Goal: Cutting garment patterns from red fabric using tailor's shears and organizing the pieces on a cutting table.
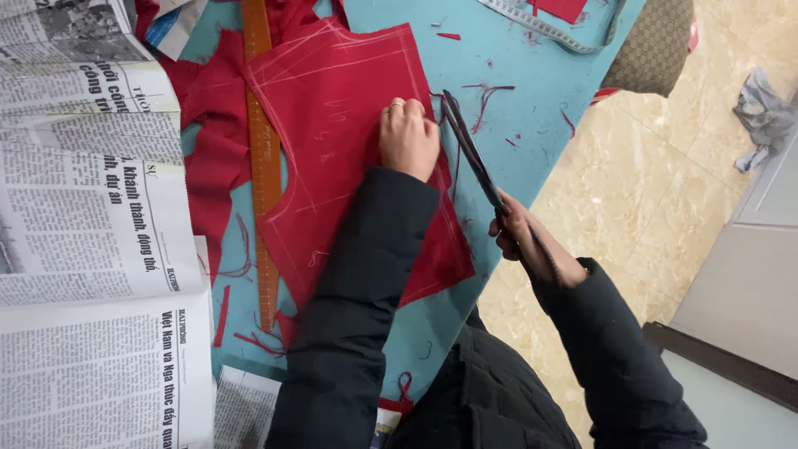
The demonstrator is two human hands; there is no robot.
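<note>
Red fabric panel (pixel 349 141), chalk-marked, lies flat on the blue surface (pixel 532 108), its right edge near the surface's right side. We note our left hand (pixel 408 137) pressing down on the panel at that right edge, fingers curled together on the cloth. Our right hand (pixel 525 241) has its grip clamped on the handles of dark scissors (pixel 472 150), whose blades point to the far side and lie just beside the panel's right edge. A wooden ruler (pixel 264 166) runs along the panel's left side. Newspapers (pixel 91 233) cover the left of the surface. A measuring tape (pixel 540 27) lies at the far edge. Red thread scraps (pixel 486 96) are scattered near the blades.
</note>
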